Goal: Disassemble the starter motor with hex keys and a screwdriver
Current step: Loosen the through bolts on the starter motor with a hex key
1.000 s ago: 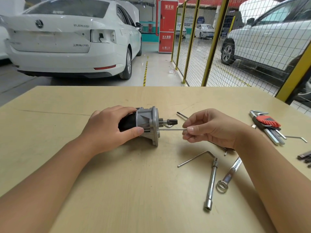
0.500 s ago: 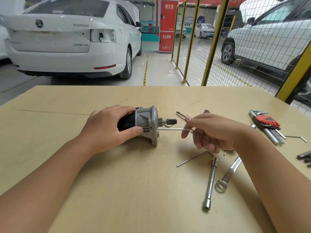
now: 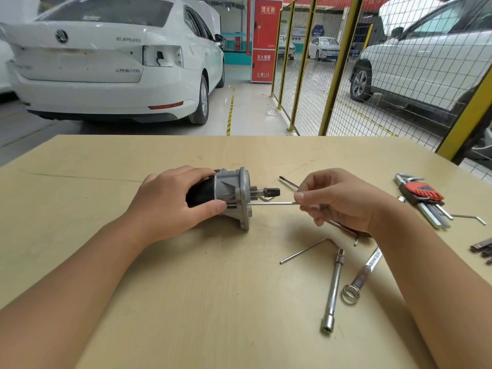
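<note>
The starter motor [image 3: 234, 194] lies on its side on the wooden table [image 3: 213, 302], black body to the left, grey flanged housing and pinion shaft to the right. My left hand [image 3: 170, 203] grips its black body, thumb against the housing. A thin hex key [image 3: 271, 203] runs level from the flange's lower front to my right hand [image 3: 338, 199], which pinches its outer end between thumb and fingers. The key's bent end is hidden inside that hand.
Loose tools lie right of the motor: an L-shaped hex key [image 3: 308, 249], a socket wrench [image 3: 334, 291], a ring spanner [image 3: 362, 276], another key [image 3: 288, 181] behind my right hand. A red-holder hex key set [image 3: 423, 198] sits far right. Cars and a yellow mesh fence stand beyond the table.
My right hand turned the hex key: its fingers pointed down half a second ago and are back up pinching the key's end. The motor and my left hand stayed put.
</note>
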`<state>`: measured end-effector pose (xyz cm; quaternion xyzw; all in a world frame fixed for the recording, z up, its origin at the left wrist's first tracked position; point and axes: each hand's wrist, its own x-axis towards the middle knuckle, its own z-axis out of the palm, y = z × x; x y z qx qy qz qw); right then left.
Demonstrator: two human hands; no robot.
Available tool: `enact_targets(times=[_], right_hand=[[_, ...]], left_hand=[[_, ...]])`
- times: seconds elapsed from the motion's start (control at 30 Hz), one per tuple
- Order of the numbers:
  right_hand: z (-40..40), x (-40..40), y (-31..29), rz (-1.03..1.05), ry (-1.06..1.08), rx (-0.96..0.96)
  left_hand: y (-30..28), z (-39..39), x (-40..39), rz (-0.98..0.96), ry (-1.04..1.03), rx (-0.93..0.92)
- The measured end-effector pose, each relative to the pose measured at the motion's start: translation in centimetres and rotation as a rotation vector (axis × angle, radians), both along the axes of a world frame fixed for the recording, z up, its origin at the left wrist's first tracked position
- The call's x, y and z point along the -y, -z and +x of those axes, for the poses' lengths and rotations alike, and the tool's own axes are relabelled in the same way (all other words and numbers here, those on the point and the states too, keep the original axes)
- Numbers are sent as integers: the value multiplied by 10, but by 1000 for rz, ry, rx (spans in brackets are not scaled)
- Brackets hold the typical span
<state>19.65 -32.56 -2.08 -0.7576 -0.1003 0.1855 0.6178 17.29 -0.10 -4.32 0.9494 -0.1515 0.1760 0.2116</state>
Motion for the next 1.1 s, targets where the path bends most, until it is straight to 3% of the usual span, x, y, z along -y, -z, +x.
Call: enact_targets(times=[0.33,0.7,1.1], right_hand=[[-1,-4,-2,293,10,31],[-3,0,-5,345,-100,-52],[-4,-8,3,63,-73,-58]], left_hand=[[-1,-1,0,3,-3,-11],[-2,-2,1,4,1,-14],[-2,-3,2,2,-5,-18]])
